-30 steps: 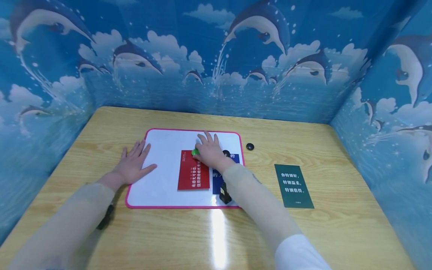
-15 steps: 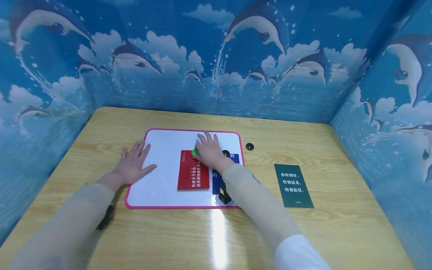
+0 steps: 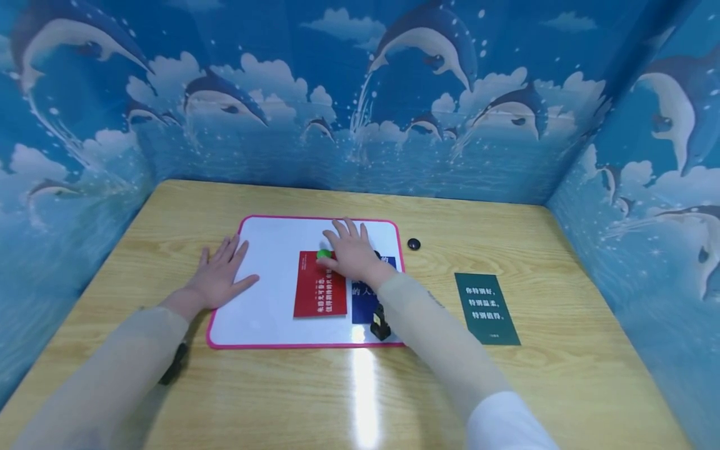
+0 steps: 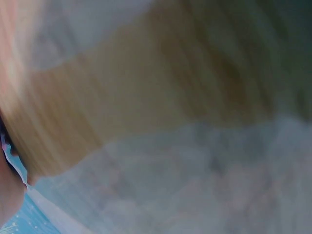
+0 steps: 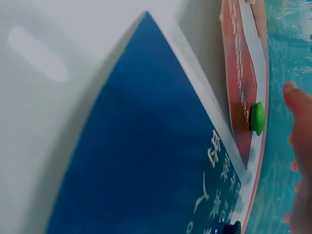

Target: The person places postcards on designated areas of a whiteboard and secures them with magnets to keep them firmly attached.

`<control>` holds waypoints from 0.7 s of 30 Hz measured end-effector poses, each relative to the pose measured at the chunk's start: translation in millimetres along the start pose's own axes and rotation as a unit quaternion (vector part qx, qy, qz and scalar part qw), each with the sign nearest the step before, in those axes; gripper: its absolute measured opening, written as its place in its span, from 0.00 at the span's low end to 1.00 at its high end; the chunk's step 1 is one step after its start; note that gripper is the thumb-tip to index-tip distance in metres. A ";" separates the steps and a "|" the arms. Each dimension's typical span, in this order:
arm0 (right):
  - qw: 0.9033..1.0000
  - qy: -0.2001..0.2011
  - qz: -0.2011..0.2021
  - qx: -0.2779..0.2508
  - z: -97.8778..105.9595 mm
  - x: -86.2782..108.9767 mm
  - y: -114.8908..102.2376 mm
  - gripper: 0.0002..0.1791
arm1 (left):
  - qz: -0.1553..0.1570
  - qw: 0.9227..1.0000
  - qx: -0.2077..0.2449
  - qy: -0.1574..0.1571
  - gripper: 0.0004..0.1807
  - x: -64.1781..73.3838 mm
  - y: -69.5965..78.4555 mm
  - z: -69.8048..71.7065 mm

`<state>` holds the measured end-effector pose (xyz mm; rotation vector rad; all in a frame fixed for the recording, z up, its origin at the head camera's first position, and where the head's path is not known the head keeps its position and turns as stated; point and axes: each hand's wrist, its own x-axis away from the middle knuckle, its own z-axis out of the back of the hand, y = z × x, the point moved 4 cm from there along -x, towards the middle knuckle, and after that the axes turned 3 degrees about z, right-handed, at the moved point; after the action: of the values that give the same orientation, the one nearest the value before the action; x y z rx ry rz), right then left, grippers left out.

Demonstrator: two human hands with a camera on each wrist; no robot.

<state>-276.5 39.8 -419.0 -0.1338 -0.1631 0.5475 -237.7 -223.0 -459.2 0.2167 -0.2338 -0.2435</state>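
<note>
The green magnet [image 3: 323, 254] sits on the red card [image 3: 317, 297] near its top edge, on the whiteboard [image 3: 264, 322]. The right hand [image 3: 355, 257] spreads its fingers loose, free of any grip; in the head view the magnet shows between thumb and index finger, and the right wrist view shows it apart from them. The left hand [image 3: 221, 280] lies with fingers splayed over the whiteboard's left edge.

Glossy whiteboard [image 3: 259, 319], paper red card [image 3: 312, 300] (green disc [image 5: 258, 119]: shiny plastic).
</note>
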 end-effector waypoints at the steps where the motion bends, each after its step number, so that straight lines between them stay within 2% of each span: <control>1: 1.000 0.001 0.000 -0.001 0.2 1.0 0.6 0.39 | 0.000 1.000 0.000 0.000 0.50 0.1 0.2 0.0; 11: 1.000 0.010 -0.018 0.008 -0.5 10.1 13.5 0.40 | 0.000 1.000 -0.002 0.002 0.50 0.0 -0.2 -0.5; 21: 0.999 0.024 -0.024 0.003 8.9 29.6 39.1 0.39 | 0.002 1.000 0.004 0.008 0.51 0.3 -0.8 -0.6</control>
<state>-273.1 89.3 -413.4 -0.1369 -0.1175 0.4973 -237.5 -223.7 -459.9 0.2260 -0.2184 -0.2369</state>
